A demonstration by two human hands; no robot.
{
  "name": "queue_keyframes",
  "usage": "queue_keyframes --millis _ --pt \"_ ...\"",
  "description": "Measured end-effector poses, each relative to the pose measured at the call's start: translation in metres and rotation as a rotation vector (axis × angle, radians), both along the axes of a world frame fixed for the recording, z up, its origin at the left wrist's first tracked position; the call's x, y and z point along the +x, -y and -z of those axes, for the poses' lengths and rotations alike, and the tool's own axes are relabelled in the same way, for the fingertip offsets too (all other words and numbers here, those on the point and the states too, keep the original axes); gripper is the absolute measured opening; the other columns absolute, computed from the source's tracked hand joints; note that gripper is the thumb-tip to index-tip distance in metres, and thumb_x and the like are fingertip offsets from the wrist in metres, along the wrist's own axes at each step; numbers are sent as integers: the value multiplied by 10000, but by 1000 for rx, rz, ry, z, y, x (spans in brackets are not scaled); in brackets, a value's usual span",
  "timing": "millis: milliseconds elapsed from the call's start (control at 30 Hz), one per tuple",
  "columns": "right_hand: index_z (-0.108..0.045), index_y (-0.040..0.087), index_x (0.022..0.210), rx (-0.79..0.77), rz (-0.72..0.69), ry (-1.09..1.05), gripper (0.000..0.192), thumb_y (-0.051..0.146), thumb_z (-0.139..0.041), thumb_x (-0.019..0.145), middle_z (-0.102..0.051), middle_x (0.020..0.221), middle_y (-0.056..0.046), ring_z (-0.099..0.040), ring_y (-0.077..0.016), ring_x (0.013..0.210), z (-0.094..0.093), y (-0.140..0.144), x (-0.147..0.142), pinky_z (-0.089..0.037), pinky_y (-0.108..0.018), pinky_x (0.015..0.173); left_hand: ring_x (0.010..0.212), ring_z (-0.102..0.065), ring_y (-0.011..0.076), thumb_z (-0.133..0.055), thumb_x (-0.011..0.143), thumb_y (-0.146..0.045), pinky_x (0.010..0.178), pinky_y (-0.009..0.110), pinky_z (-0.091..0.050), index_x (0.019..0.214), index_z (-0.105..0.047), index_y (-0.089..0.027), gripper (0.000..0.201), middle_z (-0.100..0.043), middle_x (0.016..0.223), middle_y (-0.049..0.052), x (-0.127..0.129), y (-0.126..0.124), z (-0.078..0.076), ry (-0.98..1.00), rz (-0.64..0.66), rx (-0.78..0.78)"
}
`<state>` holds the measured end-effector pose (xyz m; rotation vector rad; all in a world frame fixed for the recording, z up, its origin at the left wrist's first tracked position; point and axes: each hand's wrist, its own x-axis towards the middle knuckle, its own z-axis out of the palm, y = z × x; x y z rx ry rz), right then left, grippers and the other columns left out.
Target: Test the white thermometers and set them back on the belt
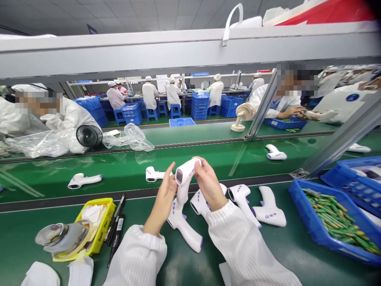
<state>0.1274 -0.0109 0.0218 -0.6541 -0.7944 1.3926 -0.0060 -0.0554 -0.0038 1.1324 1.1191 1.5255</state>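
My right hand (210, 182) grips a white infrared thermometer (185, 174) by its head, thumb on the near side. The thermometer's dark screen faces me, and its handle points down. Just left of it is my left hand (165, 196), fingers apart and partly stretched upward; whether it touches the casing I cannot tell. On the bench below lies another thermometer (189, 232) with purple buttons. One more thermometer (200, 202) is partly covered by my right hand. To the right rest a third one (240, 194) and a fourth thermometer (270, 212).
Thermometers lie along the green conveyor belt (119, 171). At left stand a yellow tray (102, 234), a metal-topped bottle (64, 238) and black pens (117, 234). A blue bin (312, 226) of green parts is at right. A metal post (263, 105) rises ahead; co-workers sit beyond.
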Motion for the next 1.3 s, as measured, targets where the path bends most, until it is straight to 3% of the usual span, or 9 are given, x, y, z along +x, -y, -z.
queue_keyframes --millis 67,133,200,333,500,600,833,1300 --pt "-630 198 881 -4 -79 -21 489 526 -850 593 -580 716 38 -505 -106 619 0 5 -7 -414 -233 577 1061 -631 246 -689 816 -482 887 311 -485 1423 -471 -283 675 -595 1318 105 9 13 -14 -133 78 128" --pt "-629 203 904 -14 -159 -36 479 554 -817 638 -580 713 33 -519 -113 617 1 11 -14 -423 -235 574 906 -663 223 -713 820 -368 761 270 -497 1451 -434 -287 694 -656 1214 95 12 23 -23 -248 48 192" --pt "-619 214 919 -2 -197 -58 461 561 -793 672 -577 719 33 -520 -115 617 2 16 -19 -429 -232 566 759 -662 207 -696 836 -333 666 257 -486 1437 -457 -273 649 -707 1056 84 11 28 -29 -297 -16 195" --pt "-611 247 974 55 -212 -106 399 539 -748 740 -595 791 28 -532 -121 650 1 21 -23 -447 -230 595 921 -667 245 -697 832 -309 760 279 -503 1366 -542 -294 556 -667 1184 85 11 34 -36 -314 -52 187" --pt "-615 274 1038 92 -286 -132 279 426 -678 813 -609 870 23 -540 -124 673 -2 23 -22 -451 -231 615 793 -677 244 -720 809 -313 680 279 -507 1394 -518 -275 621 -715 1009 86 15 42 -45 -267 -40 124" --pt "-611 278 1030 72 -299 -145 274 403 -652 790 -585 808 31 -528 -136 653 -3 24 -22 -453 -248 608 843 -686 240 -749 778 -266 659 248 -498 1356 -559 -290 609 -700 1124 80 16 46 -47 -235 -42 144" --pt "-593 269 944 24 -251 -161 266 396 -660 720 -570 781 37 -555 -154 673 -2 26 -27 -473 -284 655 1132 -629 268 -719 799 -225 860 271 -490 1358 -552 -330 593 -607 1337 49 17 48 -48 -336 -68 204" --pt "-621 259 964 5 -289 -196 307 366 -709 690 -589 789 37 -532 -133 653 -2 27 -26 -461 -240 607 996 -677 263 -727 793 -258 767 273 -508 1376 -536 -317 616 -651 1266 65 15 49 -50 -380 -109 173"
